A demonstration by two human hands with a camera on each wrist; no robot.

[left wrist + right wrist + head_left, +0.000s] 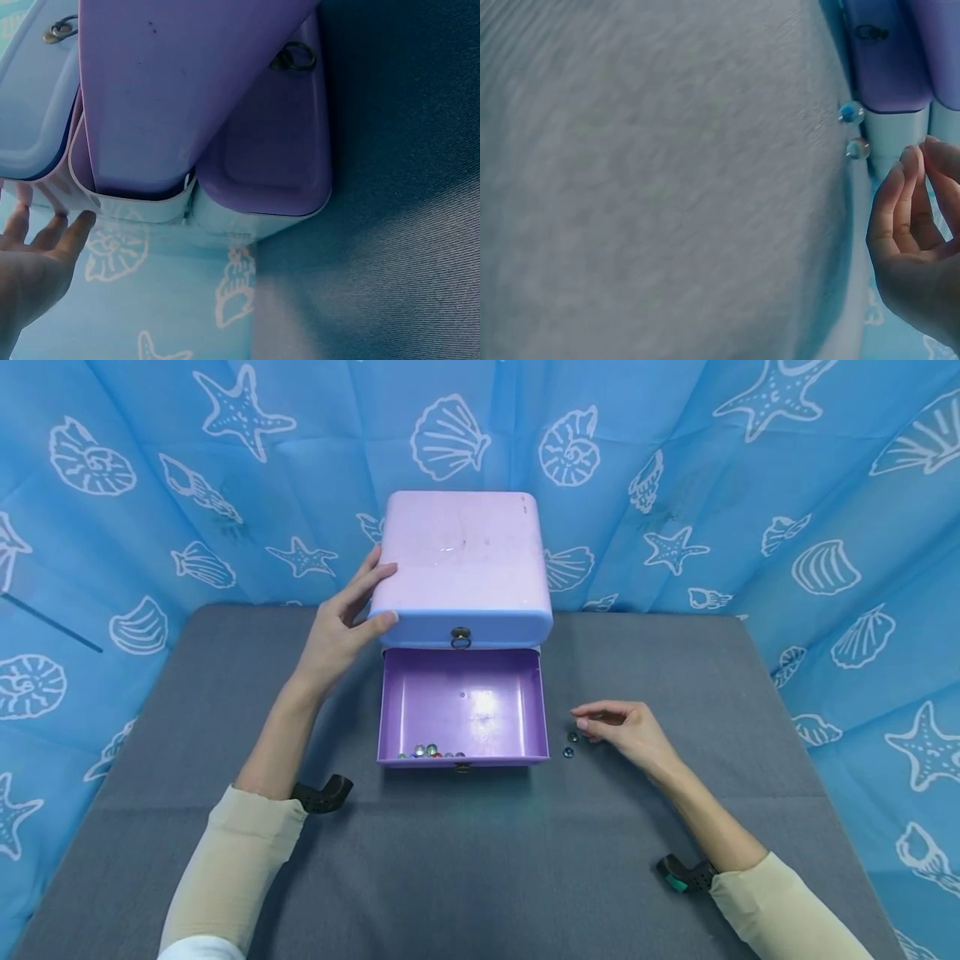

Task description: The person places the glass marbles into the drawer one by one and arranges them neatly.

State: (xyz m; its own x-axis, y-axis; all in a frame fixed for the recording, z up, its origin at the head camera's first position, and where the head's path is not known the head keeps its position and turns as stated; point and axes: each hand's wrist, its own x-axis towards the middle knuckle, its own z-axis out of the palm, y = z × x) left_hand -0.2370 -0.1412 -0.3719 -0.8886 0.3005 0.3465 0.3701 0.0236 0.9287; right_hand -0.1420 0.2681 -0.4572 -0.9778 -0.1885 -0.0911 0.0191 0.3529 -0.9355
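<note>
A small pastel drawer cabinet (pixel 465 552) has its purple middle drawer (pixel 461 693) pulled out. Several glass marbles (pixel 431 749) lie along the inside front of that drawer. My left hand (pixel 333 631) rests against the cabinet's upper left side, with the thumb at the front corner and the fingers extended along the edge. On the cloth right of the drawer sit two marbles (pixel 858 148), just by my right hand (pixel 633 735). The right thumb and fingertips come together in the right wrist view; I cannot tell whether a marble is between them.
Above the drawer is a shut blue one (pixel 34 105) with a ring pull; below it, a shut purple one (pixel 277 150). Grey cloth (pixel 480 860) covers the table. A blue shell-print curtain (pixel 315 460) hangs close behind the cabinet.
</note>
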